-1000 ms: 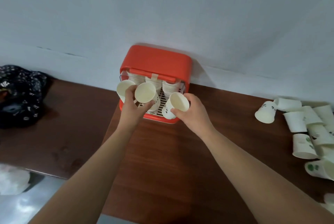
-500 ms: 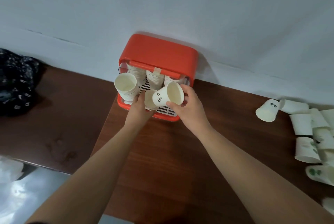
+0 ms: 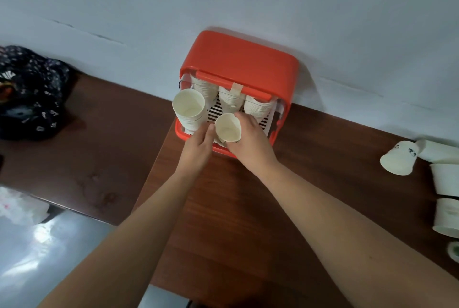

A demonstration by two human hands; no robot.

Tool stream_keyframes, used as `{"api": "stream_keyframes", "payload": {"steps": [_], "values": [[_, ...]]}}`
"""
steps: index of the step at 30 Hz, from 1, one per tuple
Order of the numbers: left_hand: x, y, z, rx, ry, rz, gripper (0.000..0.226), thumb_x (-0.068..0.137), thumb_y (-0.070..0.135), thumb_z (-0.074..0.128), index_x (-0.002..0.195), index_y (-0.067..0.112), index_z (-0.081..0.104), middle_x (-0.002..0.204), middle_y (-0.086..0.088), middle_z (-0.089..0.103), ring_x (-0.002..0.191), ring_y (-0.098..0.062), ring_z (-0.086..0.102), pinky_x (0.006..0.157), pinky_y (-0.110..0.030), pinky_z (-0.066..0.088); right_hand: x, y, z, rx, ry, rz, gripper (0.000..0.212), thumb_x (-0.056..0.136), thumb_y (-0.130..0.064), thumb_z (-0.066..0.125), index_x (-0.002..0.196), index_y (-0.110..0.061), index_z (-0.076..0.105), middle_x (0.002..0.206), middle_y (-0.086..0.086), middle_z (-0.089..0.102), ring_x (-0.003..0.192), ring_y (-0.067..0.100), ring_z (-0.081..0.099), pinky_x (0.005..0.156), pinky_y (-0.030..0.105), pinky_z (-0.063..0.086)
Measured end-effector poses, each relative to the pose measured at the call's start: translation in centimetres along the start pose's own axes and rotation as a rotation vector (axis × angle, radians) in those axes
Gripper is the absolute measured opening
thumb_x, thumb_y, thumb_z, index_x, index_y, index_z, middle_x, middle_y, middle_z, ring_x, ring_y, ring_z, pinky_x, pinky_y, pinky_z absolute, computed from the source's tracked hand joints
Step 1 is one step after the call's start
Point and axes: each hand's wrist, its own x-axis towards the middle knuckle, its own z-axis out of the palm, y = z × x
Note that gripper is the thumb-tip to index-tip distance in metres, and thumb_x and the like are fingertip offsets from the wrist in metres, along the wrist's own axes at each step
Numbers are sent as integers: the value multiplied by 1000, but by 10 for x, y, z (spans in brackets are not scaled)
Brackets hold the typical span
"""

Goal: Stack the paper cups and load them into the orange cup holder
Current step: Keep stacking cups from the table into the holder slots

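Note:
The orange cup holder (image 3: 238, 59) stands against the wall with its front open, and three cup stacks (image 3: 229, 101) hang upside down at its back. A taller stack of white paper cups (image 3: 190, 111) stands mouth up at its front left. At the front middle, over the white slatted tray (image 3: 218, 112), a short nested stack of cups (image 3: 228, 128) sits mouth up between my hands. My right hand (image 3: 250, 141) grips its right side. My left hand (image 3: 198, 143) holds its left side, thumb against the wall of the top cup; the lower cup is mostly hidden.
Several loose paper cups (image 3: 400, 158) lie on their sides at the right edge of the brown wooden table (image 3: 236, 208). A dark patterned bag (image 3: 27, 94) lies at the far left. White crumpled plastic (image 3: 17, 208) sits on a shiny surface at the lower left.
My right hand has turned its cup mouth up and pushed it down into the cup in my left hand. Both hands now hold the nested cups at the holder's front middle.

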Motion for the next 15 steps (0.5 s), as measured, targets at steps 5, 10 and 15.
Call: {"api": "stream_keyframes", "payload": {"steps": [5,10,15], "values": [[11,-8,0,151,-78,88,40,100,19,56,140,26,58,122,11,68,108,0,62,80,1,40,-3,21,4,87,-106,102,77,79,-21,83,146,-20,44,141,0,53,131,16,49,109,36,43],[20,-7,3,171,-149,108,45,97,12,60,140,25,58,123,9,70,112,-3,64,94,-17,47,-12,35,2,132,-33,151,71,76,-23,87,136,-21,49,127,-6,61,117,10,56,98,31,51],[19,-8,11,193,-172,122,43,99,20,59,142,20,55,128,4,67,117,-8,62,100,-29,51,-24,36,-2,149,-17,167,73,80,-24,83,143,-22,46,139,-4,55,128,9,49,102,22,39]]}}
